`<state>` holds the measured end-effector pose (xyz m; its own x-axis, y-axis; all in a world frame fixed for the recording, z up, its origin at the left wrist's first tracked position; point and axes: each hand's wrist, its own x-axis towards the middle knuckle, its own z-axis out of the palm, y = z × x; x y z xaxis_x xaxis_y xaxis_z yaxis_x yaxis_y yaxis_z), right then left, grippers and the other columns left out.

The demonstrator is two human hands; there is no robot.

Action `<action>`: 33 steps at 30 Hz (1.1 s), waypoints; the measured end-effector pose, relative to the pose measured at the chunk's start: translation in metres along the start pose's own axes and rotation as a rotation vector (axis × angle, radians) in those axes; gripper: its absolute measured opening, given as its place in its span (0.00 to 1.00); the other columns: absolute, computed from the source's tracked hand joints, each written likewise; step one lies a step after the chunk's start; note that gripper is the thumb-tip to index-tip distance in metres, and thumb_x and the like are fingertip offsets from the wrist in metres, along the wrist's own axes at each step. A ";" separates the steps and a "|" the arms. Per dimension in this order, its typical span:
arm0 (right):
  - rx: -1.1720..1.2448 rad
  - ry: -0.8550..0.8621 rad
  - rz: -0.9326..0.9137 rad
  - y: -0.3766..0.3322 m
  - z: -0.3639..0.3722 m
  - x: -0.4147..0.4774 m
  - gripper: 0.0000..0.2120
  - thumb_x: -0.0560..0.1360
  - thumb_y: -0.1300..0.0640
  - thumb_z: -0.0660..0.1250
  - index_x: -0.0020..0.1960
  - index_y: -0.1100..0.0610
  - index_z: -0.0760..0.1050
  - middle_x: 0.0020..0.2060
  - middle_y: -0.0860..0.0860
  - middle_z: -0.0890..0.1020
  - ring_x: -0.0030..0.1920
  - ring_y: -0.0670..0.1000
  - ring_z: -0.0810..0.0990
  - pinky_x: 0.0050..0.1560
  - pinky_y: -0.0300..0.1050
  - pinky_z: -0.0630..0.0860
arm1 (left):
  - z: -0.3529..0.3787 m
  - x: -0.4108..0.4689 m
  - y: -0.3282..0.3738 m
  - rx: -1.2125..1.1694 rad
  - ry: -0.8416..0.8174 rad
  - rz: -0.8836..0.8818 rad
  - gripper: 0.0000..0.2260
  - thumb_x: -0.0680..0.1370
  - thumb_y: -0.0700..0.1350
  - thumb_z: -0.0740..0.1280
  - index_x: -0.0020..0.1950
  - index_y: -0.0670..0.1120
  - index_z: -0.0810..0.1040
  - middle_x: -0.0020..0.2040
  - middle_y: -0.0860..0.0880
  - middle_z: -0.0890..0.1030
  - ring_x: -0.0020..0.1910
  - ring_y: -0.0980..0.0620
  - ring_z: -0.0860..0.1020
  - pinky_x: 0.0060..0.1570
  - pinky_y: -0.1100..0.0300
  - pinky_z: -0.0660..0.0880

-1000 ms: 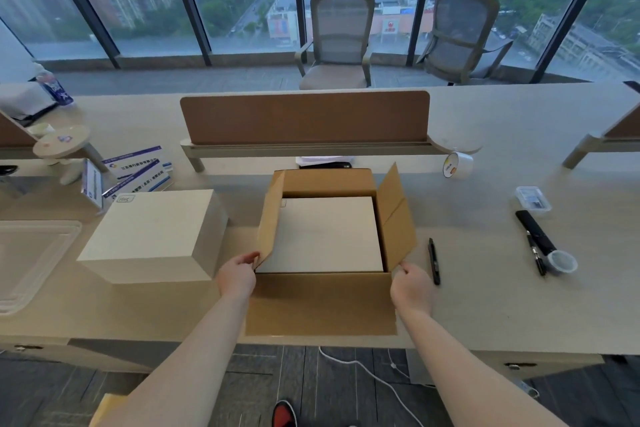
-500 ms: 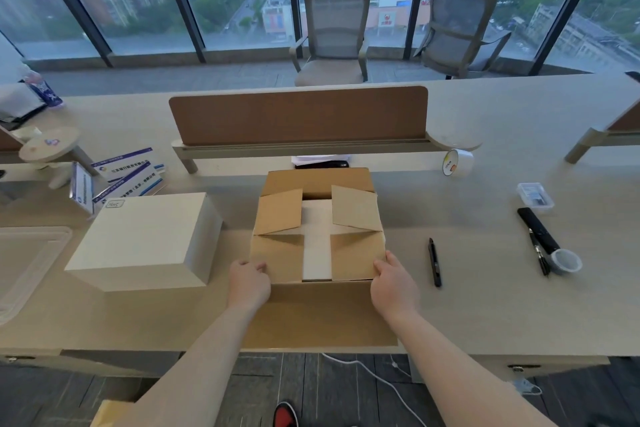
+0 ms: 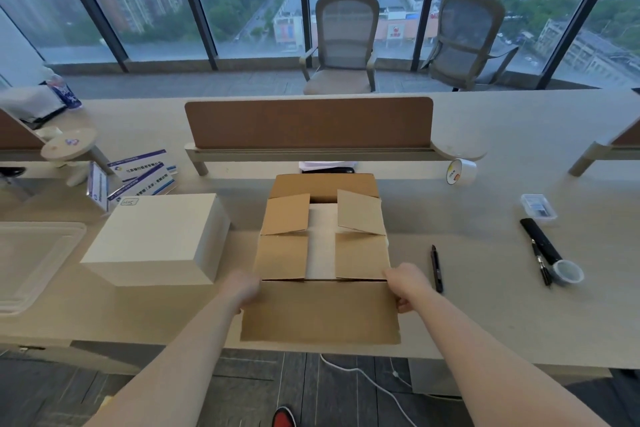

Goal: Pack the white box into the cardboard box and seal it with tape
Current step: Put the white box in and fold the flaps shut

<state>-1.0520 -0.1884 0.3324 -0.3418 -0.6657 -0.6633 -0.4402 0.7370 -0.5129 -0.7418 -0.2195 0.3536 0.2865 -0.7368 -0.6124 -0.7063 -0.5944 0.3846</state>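
Observation:
The cardboard box (image 3: 322,308) stands at the desk's near edge, its two side flaps folded inward. A strip of the white box (image 3: 321,241) inside shows between them. The near flap hangs toward me over the desk edge; the far flap stands up at the back. My left hand (image 3: 242,288) grips the near flap's left edge and my right hand (image 3: 403,288) grips its right edge. A roll of tape (image 3: 459,171) lies behind and to the right of the box. A second white box (image 3: 156,239) sits left of the cardboard box.
A black pen (image 3: 436,267) lies just right of the box. Farther right are a black marker and pen (image 3: 540,246), a small tape roll (image 3: 568,272) and a clear case (image 3: 538,206). A clear tray (image 3: 31,263) and leaflets (image 3: 138,177) are left. A brown divider (image 3: 308,123) stands behind.
Both side flaps went from standing open to folded down over the white box. My hands then slid back from the flaps to the two ends of the near flap.

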 end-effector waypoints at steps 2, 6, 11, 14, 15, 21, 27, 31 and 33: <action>0.223 -0.031 0.046 -0.005 -0.011 -0.005 0.08 0.76 0.57 0.61 0.48 0.63 0.73 0.34 0.58 0.76 0.31 0.56 0.76 0.36 0.47 0.81 | -0.011 0.001 0.002 -0.100 0.004 0.010 0.16 0.81 0.45 0.60 0.60 0.34 0.76 0.51 0.35 0.79 0.53 0.36 0.80 0.42 0.54 0.75; 0.592 -0.115 0.156 -0.010 -0.033 -0.011 0.20 0.82 0.46 0.58 0.60 0.65 0.68 0.42 0.64 0.82 0.40 0.62 0.86 0.26 0.43 0.78 | -0.032 0.000 0.006 -0.522 -0.095 -0.106 0.19 0.81 0.54 0.58 0.51 0.38 0.75 0.41 0.36 0.83 0.36 0.43 0.80 0.42 0.53 0.78; 0.751 -0.130 0.169 -0.010 -0.034 -0.008 0.29 0.82 0.40 0.54 0.64 0.66 0.66 0.44 0.67 0.84 0.43 0.62 0.86 0.33 0.49 0.82 | -0.043 0.007 0.010 -0.897 -0.183 -0.150 0.29 0.81 0.61 0.57 0.63 0.35 0.67 0.54 0.33 0.80 0.50 0.38 0.82 0.42 0.48 0.81; 0.741 -0.120 0.132 -0.013 -0.028 -0.004 0.30 0.82 0.40 0.54 0.66 0.67 0.66 0.42 0.66 0.85 0.41 0.61 0.86 0.38 0.50 0.84 | -0.034 0.011 0.014 -0.926 -0.201 -0.088 0.28 0.83 0.57 0.57 0.72 0.36 0.62 0.61 0.32 0.77 0.57 0.36 0.79 0.55 0.45 0.79; 0.738 -0.114 0.121 -0.015 -0.026 -0.002 0.30 0.82 0.40 0.55 0.66 0.67 0.66 0.41 0.65 0.85 0.41 0.61 0.87 0.41 0.50 0.84 | -0.030 0.012 0.015 -0.914 -0.206 -0.070 0.27 0.83 0.55 0.57 0.74 0.36 0.60 0.63 0.33 0.76 0.59 0.37 0.78 0.59 0.45 0.77; 0.717 -0.083 0.040 -0.032 -0.017 0.002 0.23 0.80 0.43 0.63 0.59 0.63 0.70 0.44 0.64 0.84 0.45 0.61 0.86 0.52 0.54 0.83 | -0.015 0.025 0.024 -0.787 -0.151 0.012 0.19 0.82 0.52 0.61 0.64 0.38 0.71 0.56 0.40 0.79 0.51 0.45 0.79 0.56 0.50 0.78; 0.553 0.034 -0.025 -0.051 -0.006 0.012 0.14 0.81 0.52 0.62 0.57 0.62 0.71 0.43 0.65 0.84 0.42 0.60 0.85 0.44 0.51 0.83 | -0.016 0.038 0.040 -0.553 -0.098 0.089 0.13 0.81 0.49 0.63 0.55 0.39 0.77 0.48 0.42 0.80 0.46 0.46 0.79 0.56 0.50 0.79; 0.400 0.157 -0.143 -0.068 -0.005 0.022 0.07 0.81 0.58 0.58 0.51 0.62 0.71 0.39 0.60 0.85 0.39 0.58 0.85 0.44 0.54 0.83 | -0.030 0.055 0.059 -0.474 -0.064 0.167 0.10 0.80 0.45 0.61 0.53 0.39 0.76 0.45 0.39 0.81 0.41 0.45 0.80 0.45 0.51 0.80; 0.333 0.215 -0.173 -0.079 -0.006 0.028 0.09 0.81 0.58 0.58 0.49 0.62 0.74 0.38 0.57 0.85 0.38 0.57 0.85 0.43 0.53 0.83 | -0.038 0.068 0.068 -0.461 -0.023 0.195 0.09 0.80 0.43 0.61 0.49 0.39 0.77 0.42 0.39 0.81 0.36 0.44 0.78 0.37 0.53 0.77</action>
<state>-1.0316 -0.2658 0.3578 -0.4670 -0.7663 -0.4413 -0.2266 0.5861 -0.7779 -0.7453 -0.3224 0.3643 0.1593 -0.8444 -0.5115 -0.3840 -0.5304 0.7558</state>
